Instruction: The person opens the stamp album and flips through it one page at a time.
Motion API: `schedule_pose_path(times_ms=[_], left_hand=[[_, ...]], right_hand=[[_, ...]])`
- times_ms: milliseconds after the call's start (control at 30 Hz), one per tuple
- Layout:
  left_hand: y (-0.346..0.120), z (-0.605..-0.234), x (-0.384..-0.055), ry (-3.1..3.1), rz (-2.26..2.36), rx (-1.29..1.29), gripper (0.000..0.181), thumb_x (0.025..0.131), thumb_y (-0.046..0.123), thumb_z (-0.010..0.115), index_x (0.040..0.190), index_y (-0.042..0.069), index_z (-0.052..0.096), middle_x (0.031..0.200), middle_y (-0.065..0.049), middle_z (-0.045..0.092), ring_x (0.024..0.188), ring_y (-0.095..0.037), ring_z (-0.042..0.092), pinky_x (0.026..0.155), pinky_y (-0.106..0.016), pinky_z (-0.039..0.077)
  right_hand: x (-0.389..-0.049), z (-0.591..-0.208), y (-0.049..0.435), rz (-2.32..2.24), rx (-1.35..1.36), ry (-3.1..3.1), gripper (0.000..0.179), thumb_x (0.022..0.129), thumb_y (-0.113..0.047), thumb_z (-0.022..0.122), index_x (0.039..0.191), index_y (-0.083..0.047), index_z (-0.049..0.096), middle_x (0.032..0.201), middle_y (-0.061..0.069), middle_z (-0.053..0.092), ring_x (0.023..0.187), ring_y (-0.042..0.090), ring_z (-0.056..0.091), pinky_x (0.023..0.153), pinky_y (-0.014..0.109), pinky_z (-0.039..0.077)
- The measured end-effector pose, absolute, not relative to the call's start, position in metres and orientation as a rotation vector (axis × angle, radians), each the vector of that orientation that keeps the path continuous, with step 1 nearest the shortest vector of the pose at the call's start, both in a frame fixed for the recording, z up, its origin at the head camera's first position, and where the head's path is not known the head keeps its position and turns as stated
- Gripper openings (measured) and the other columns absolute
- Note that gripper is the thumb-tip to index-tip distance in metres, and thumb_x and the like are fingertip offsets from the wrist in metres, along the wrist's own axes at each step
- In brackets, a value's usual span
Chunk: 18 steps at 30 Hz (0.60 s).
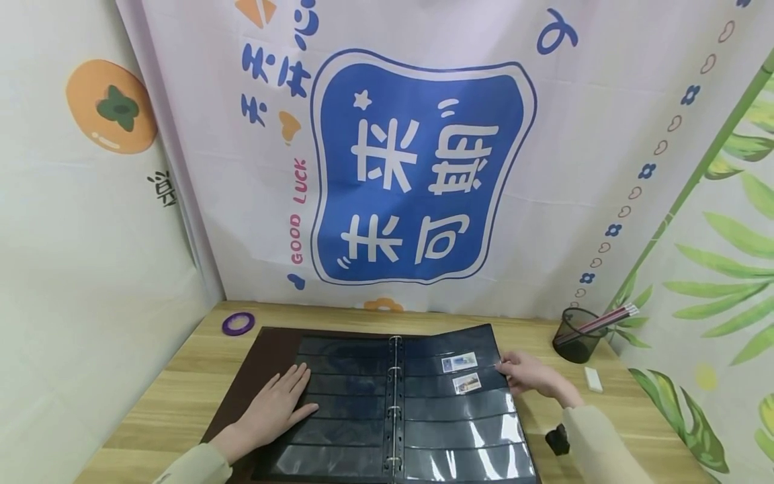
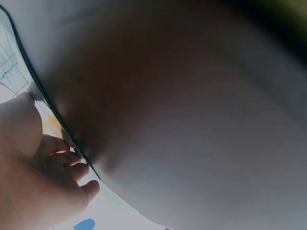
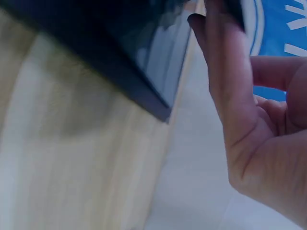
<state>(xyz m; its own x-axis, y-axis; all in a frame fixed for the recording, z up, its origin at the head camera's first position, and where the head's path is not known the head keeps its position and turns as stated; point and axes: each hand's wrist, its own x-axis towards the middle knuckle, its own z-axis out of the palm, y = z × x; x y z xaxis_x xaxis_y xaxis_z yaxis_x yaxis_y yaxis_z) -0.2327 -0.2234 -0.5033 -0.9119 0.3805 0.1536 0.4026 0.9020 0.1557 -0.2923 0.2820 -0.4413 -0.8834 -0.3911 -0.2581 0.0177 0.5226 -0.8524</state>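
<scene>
A stamp album lies spread on the table, its brown cover showing at the left and metal rings down the middle. My left hand rests with fingers extended on the black left page. In the left wrist view, that hand is beside a large blurred surface. My right hand pinches the outer edge of the black right page, whose upper corner is slightly raised. Two stamps, an upper one and a lower one, sit in its clear strips. The right wrist view shows my right hand partly.
A purple ring-shaped object lies at the back left. At the back right stands a black mesh cup with pencils. A white eraser and a small black object lie near my right forearm.
</scene>
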Motion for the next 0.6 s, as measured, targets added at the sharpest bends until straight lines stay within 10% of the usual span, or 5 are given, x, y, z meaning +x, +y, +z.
schedule_pose_path(times_ms=[600], left_hand=[[-0.223,-0.501,-0.232,-2.963,-0.304,-0.607,0.074,0.097,0.054,0.053,0.145,-0.003,0.047,0.153,-0.023,0.044,0.142,-0.04,0.042,0.113,-0.061,0.035]], right_hand=[[-0.299,-0.375,0.254,-1.397,-0.466,2.368,0.032,0.104,-0.011,0.041,0.119,0.016,0.052,0.083,0.001,0.068,0.066,0.005,0.063,0.062,0.024,0.058]])
